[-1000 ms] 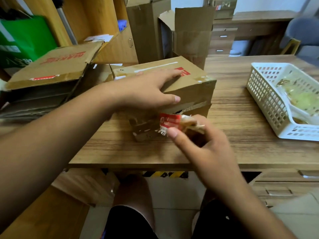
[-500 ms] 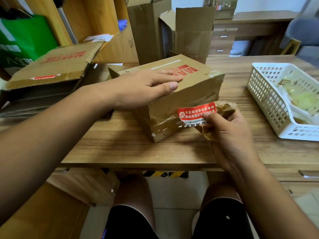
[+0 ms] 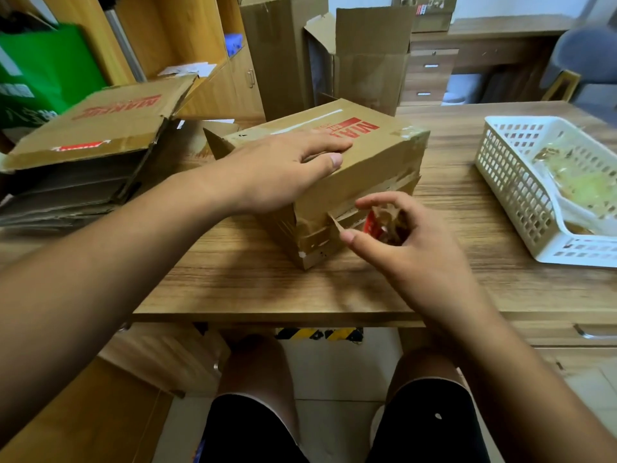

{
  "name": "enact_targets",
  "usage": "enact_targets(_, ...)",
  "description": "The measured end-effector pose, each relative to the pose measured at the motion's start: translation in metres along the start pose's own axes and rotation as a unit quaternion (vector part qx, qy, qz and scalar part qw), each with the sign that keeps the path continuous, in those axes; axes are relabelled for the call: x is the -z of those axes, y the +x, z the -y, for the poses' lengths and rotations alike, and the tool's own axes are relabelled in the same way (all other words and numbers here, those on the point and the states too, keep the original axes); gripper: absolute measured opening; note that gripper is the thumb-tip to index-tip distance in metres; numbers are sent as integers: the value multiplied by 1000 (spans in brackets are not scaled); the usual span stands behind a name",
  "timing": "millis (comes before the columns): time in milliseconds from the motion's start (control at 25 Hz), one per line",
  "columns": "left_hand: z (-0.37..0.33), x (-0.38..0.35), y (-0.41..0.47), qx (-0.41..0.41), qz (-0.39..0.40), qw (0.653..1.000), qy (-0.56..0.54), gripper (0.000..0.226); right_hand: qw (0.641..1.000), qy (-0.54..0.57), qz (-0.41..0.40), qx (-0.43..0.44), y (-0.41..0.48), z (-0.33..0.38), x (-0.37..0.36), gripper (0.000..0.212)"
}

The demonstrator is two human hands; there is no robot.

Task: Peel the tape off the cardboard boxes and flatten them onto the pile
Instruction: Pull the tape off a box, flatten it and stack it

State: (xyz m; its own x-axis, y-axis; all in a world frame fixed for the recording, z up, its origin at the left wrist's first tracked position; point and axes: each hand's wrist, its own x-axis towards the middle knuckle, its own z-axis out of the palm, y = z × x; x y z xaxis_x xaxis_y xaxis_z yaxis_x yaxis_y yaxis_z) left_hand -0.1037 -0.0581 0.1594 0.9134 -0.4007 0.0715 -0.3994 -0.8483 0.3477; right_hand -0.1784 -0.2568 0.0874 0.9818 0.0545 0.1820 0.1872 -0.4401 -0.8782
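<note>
The person's knees (image 3: 257, 365) in dark shorts (image 3: 430, 426) are showing nearest the camera, just below the front edge of the wooden table (image 3: 253, 289). Taking the taped cardboard box (image 3: 370, 168) on that table as the landmark: the right hand (image 3: 400, 242) is hovering against the box's near lower side, half curled, with a crumpled wad of peeled tape (image 3: 387, 223), brown with a red patch, bunched in the palm under the bent fingers. Its thumb and index finger are standing apart, on either side of a small pointed tab of tape (image 3: 335, 223) sticking out from the box's side; whether they are touching it cannot be told. The left hand (image 3: 283, 172) is lying flat and spread on top of the box, palm down, pressing it against the table. Bands of brown tape are running along the box's near side. Left of the box, the pile of flattened cardboard (image 3: 83, 168) is sitting on the table. Right of the box, well apart, a white plastic basket (image 3: 521, 195) is holding clear scraps of tape. Behind the box, an opened cardboard box (image 3: 370, 58) is standing upright.
</note>
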Motion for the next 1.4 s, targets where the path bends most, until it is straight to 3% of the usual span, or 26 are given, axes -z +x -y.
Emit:
enact_targets(80, -3, -1, 0, 9, -5, 1000, 1, 43, 995, -97, -8, 29, 3, 4, -8, 40)
enact_targets(240, -10, -2, 0, 24, -12, 999, 19, 44, 987, -158, -7, 34, 6, 8, -21, 40)
enact_targets(520, -13, -4, -1, 34, -13, 999, 32, 44, 993, -120, -13, 8, -12, 16, -28, 9)
enact_targets(760, -14, -11, -1, 36, -18, 999, 31, 44, 994, -65, 71, 53, -60, 20, -51, 13)
enact_targets(920, -15, -9, 0, 30, -9, 999, 29, 47, 998, -44, 37, 37, -53, 12, -35, 9)
enact_targets(1080, -15, 4, 2, -13, 53, 998, 43, 57, 986, -159, 12, 51, -32, 0, 1, 36)
enact_targets(1280, -12, 14, -1, -67, 77, 987, 122, 77, 977, -204, -14, 66, -10, -15, 19, 9)
enact_targets(1400, -19, 13, 1, -86, 84, 986, 116, 85, 982, -182, -12, 55, -6, -23, 29, 15)
